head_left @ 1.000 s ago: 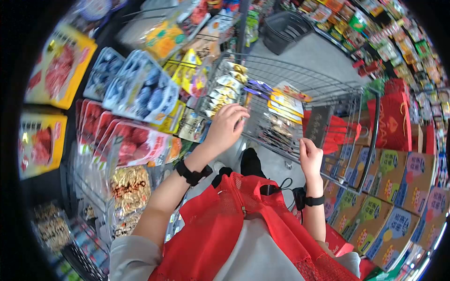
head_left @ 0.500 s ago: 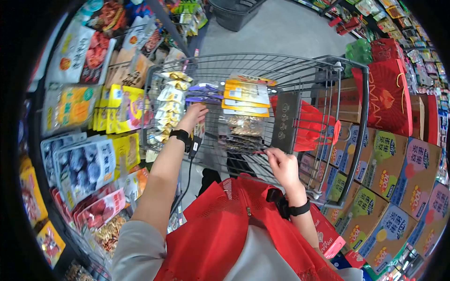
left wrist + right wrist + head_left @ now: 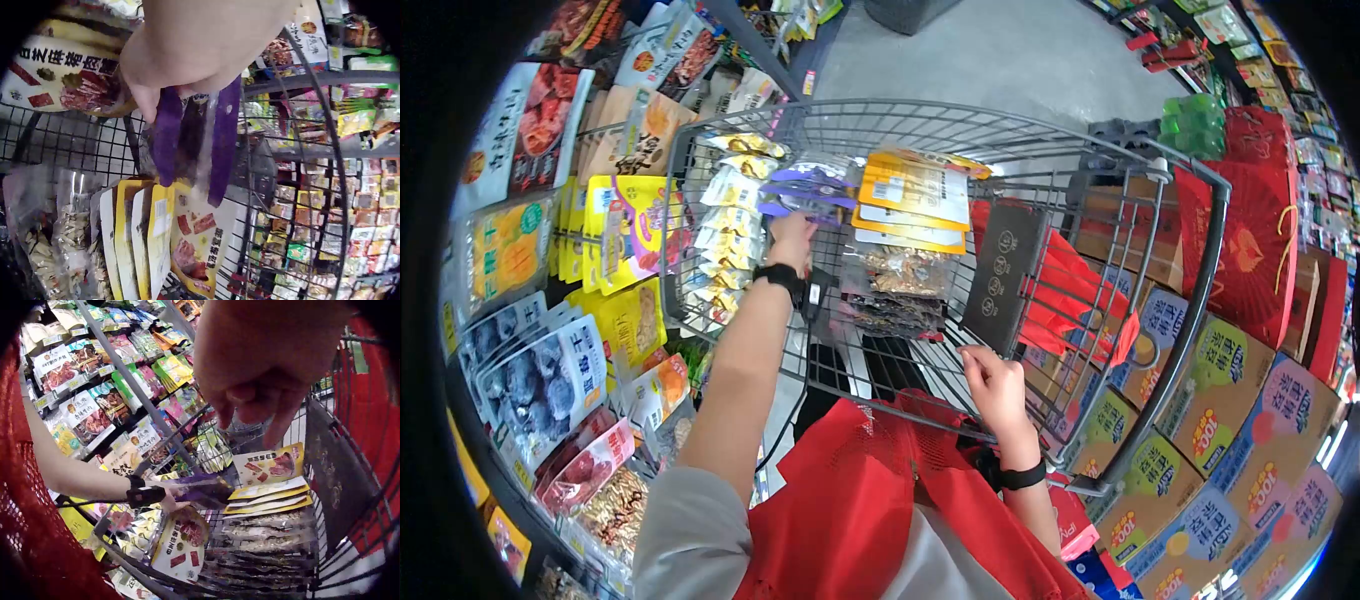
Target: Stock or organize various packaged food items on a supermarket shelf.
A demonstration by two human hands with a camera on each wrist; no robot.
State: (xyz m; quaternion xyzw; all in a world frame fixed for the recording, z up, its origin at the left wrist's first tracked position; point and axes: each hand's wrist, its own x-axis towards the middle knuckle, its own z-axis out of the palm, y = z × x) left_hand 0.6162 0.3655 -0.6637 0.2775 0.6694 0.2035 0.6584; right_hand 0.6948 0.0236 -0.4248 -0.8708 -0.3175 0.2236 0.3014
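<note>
My left hand [image 3: 793, 240] is inside the shopping cart [image 3: 880, 110] and grips purple-edged snack packets [image 3: 165, 140] at their upper ends, thumb on one side. In the right wrist view these packets [image 3: 203, 490] lean beside a row of yellow-and-white pouches [image 3: 269, 497]. Above the cart's near side hangs my right hand [image 3: 995, 390], its fingers loosely curled and holding nothing. Between the hands stand the yellow pouches [image 3: 915, 190] and clear bags of dried food [image 3: 895, 270]. White-and-yellow packets [image 3: 730, 215] line the cart's left end.
A dark flat box [image 3: 1005, 280] and a red bag [image 3: 1065, 300] occupy the cart's right end. Shelves of packaged snacks [image 3: 635, 220] border the left side. Stacked cartons [image 3: 1200, 430] and a red gift bag [image 3: 1240, 230] stand at the right.
My left hand has moved from outside the cart's left end into it, onto the purple packets. The right hand has moved back slightly. The view has shifted so the cart looks nearer.
</note>
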